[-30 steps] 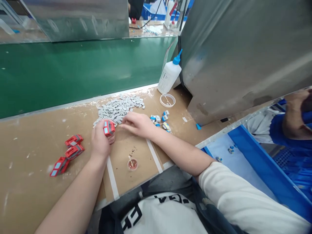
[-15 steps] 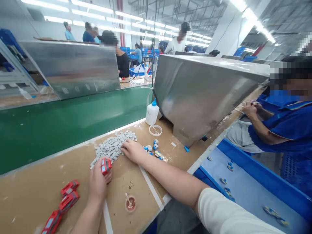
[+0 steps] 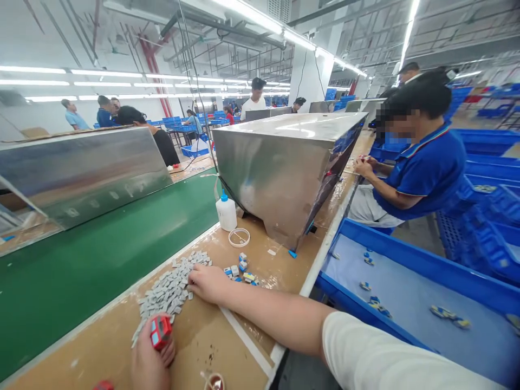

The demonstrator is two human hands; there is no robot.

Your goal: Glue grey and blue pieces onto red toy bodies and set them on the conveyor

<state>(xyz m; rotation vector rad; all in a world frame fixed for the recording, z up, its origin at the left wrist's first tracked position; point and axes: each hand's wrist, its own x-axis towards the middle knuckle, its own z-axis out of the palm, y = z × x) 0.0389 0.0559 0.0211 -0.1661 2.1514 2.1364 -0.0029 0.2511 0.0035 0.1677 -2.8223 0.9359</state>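
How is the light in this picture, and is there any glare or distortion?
Head view: bright ceiling tube lights burn white; soft glare lies on the steel box; wide-angle lens bends the green belt and the blue crate; both hands look sharp.

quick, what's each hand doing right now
Left hand: closed around a red toy car.
Right hand: fingers down on the pile of small grey pieces; grip cannot be told.

- No legible text, label, brand, number or sign in this frame.
- White squeeze bottle (image 3: 226, 212) on tabletop (image 3: 203, 336): any label too small and blurred to read.
- Steel housing (image 3: 280, 162), blue bins (image 3: 406, 281), small grey pieces (image 3: 168, 290): no readable markings.
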